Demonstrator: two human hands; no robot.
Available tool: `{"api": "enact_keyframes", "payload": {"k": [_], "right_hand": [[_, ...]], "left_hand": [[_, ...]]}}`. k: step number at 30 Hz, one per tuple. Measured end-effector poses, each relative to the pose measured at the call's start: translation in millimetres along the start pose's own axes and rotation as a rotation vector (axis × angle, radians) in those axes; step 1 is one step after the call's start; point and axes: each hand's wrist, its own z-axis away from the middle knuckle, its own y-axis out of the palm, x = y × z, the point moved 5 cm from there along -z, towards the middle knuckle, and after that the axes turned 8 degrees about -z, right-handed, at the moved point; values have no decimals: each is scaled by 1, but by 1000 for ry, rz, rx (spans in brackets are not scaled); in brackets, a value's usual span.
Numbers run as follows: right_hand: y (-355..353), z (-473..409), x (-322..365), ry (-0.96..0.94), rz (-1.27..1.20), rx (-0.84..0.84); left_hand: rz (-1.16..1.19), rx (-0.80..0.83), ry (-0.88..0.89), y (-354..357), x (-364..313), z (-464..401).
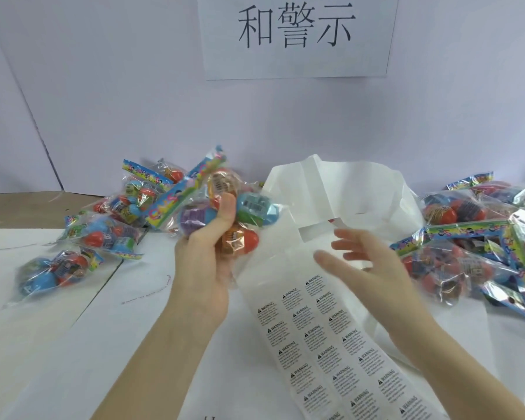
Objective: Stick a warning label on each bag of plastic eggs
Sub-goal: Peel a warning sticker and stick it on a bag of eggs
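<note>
The left hand (205,256) grips a bag of plastic eggs (225,204) at ten o'clock of the label sheet (325,322), while the right hand (373,268) hovers with fingers spread over it, holding nothing; the slick bag could slip, or a peeled label could curl and stick crooked.
</note>
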Motion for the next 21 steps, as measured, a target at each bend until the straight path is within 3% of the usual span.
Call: {"api": "enact_keyframes", "payload": {"k": [4, 8, 13, 17, 21], "right_hand": [[10, 2, -12, 53, 149, 112], [11, 0, -11, 5, 178, 97], [8, -1, -9, -15, 61, 70], [0, -5, -3, -54, -192, -68], [-11, -4, 8, -176, -287, -175]], "left_hand": [[116, 97, -104, -1, 4, -4], [68, 142, -113, 1, 6, -4], [-35, 88, -82, -1, 8, -4], [-189, 177, -97, 2, 6, 1], [-247, 274, -104, 7, 6, 4]]}}
